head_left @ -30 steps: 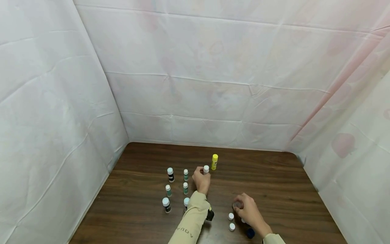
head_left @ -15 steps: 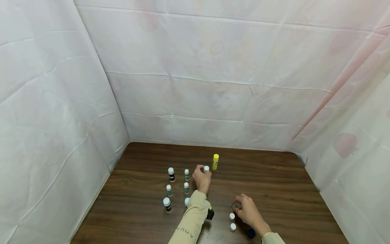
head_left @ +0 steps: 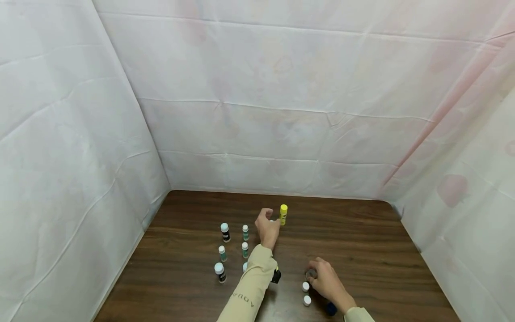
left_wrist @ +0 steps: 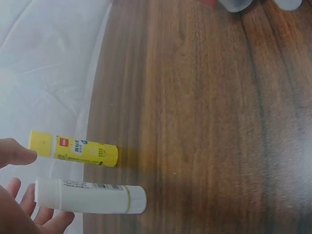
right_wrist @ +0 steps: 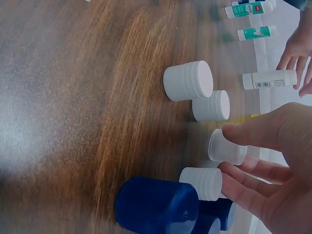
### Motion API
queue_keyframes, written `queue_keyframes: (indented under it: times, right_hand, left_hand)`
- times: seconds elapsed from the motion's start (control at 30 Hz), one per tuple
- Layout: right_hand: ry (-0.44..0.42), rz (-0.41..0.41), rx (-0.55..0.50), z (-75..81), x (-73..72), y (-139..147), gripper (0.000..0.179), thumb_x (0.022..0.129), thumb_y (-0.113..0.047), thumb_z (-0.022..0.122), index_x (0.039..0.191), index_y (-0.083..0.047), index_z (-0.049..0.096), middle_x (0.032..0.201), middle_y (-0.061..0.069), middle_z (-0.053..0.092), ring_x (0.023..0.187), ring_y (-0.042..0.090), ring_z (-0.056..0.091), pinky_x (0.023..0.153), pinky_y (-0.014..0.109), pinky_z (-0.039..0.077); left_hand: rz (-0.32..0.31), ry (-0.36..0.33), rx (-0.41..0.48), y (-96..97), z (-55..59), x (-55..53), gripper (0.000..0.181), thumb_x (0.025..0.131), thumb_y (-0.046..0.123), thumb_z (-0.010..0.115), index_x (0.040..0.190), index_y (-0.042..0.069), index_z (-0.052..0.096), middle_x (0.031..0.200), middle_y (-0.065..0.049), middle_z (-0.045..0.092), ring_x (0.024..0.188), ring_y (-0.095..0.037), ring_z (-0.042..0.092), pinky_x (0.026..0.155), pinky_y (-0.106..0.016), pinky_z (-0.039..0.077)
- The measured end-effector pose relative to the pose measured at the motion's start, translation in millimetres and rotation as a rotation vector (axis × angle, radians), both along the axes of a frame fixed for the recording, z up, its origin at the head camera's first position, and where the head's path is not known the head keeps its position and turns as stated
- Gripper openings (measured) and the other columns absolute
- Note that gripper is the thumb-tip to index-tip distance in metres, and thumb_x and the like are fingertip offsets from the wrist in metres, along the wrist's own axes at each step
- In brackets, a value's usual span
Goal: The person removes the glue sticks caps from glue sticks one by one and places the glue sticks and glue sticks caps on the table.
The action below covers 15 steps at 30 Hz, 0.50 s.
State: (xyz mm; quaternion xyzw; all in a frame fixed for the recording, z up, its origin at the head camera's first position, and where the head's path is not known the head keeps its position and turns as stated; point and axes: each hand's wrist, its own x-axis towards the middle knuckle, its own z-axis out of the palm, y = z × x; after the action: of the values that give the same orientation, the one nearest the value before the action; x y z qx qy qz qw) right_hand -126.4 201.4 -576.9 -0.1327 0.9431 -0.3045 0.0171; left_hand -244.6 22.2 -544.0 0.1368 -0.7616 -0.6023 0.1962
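My left hand (head_left: 267, 229) is around a white glue stick (left_wrist: 92, 196) that stands upright on the table. Its thumb is lifted away from the stick and the fingers are spread behind the capped end. Just beyond stands a yellow glue stick (head_left: 283, 215), also upright. Over on the right, my right hand (head_left: 327, 281) pinches a clear ribbed cap (right_wrist: 226, 147) between thumb and fingers, low at the tabletop. Two white caps (right_wrist: 188, 81) sit beside it, and another white cap (right_wrist: 201, 184) stands close under the fingers.
Several white-capped sticks stand left of my left arm, some with green labels (head_left: 245, 250), some with black labels (head_left: 220, 273). Dark blue caps (right_wrist: 157, 204) lie near my right wrist. White curtains (head_left: 241, 134) enclose the wooden table (head_left: 362, 241) at the back and sides.
My left hand has loosened from the white glue stick, its thumb and fingers spreading apart and shifting slightly forward. The right hand has stayed at the clear cap.
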Motion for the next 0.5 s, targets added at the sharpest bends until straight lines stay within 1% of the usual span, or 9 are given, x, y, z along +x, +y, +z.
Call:
queue_keyframes:
  times: [0.1, 0.17, 0.27, 0.37, 0.5]
  right_hand:
    - [0.013, -0.005, -0.001, 1.2, 1.4, 0.5, 0.022, 0.068, 0.005, 0.072, 0.083, -0.011, 0.068, 0.080, 0.001, 0.054, 0.062, 0.008, 0.045, 0.050, 0.022, 0.038]
    - [0.027, -0.013, -0.005, 3.7, 2.7, 0.7, 0.023, 0.067, 0.005, 0.073, 0.084, -0.011, 0.068, 0.080, 0.001, 0.054, 0.061, 0.007, 0.046, 0.050, 0.021, 0.039]
    - [0.050, -0.033, -0.019, 10.9, 4.9, 0.8, 0.025, 0.066, 0.006, 0.072, 0.087, -0.008, 0.068, 0.081, 0.001, 0.054, 0.059, 0.005, 0.046, 0.049, 0.020, 0.040]
    - [0.070, -0.055, -0.051, 22.0, 6.3, -0.4, 0.027, 0.067, 0.007, 0.072, 0.090, -0.006, 0.068, 0.080, 0.002, 0.054, 0.056, 0.004, 0.046, 0.048, 0.020, 0.040]
    - [0.114, -0.080, -0.093, 37.2, 5.9, -3.3, 0.029, 0.066, 0.005, 0.076, 0.091, -0.010, 0.068, 0.080, 0.002, 0.055, 0.059, 0.010, 0.049, 0.049, 0.021, 0.040]
  left_hand:
    - [-0.026, -0.026, -0.003, 0.2, 4.6, -2.7, 0.032, 0.066, -0.006, 0.073, 0.094, 0.006, 0.065, 0.098, -0.015, 0.065, 0.092, -0.032, 0.058, 0.076, -0.042, 0.050]
    - [-0.035, -0.041, -0.010, 0.5, 6.3, -4.9, 0.032, 0.067, -0.006, 0.073, 0.095, 0.007, 0.065, 0.099, -0.014, 0.064, 0.092, -0.029, 0.057, 0.077, -0.042, 0.049]
    - [-0.047, -0.028, -0.025, 0.8, 8.4, -8.3, 0.031, 0.068, -0.007, 0.074, 0.095, 0.006, 0.064, 0.097, -0.014, 0.064, 0.091, -0.031, 0.058, 0.076, -0.041, 0.050]
    - [-0.055, -0.003, -0.055, 0.0, 10.1, -12.2, 0.031, 0.068, -0.007, 0.074, 0.095, 0.004, 0.064, 0.095, -0.015, 0.063, 0.091, -0.034, 0.059, 0.074, -0.042, 0.051]
    - [-0.060, 0.006, -0.083, -0.6, 13.8, -16.5, 0.031, 0.068, -0.008, 0.074, 0.095, 0.003, 0.064, 0.097, -0.019, 0.062, 0.091, -0.037, 0.058, 0.075, -0.043, 0.050]
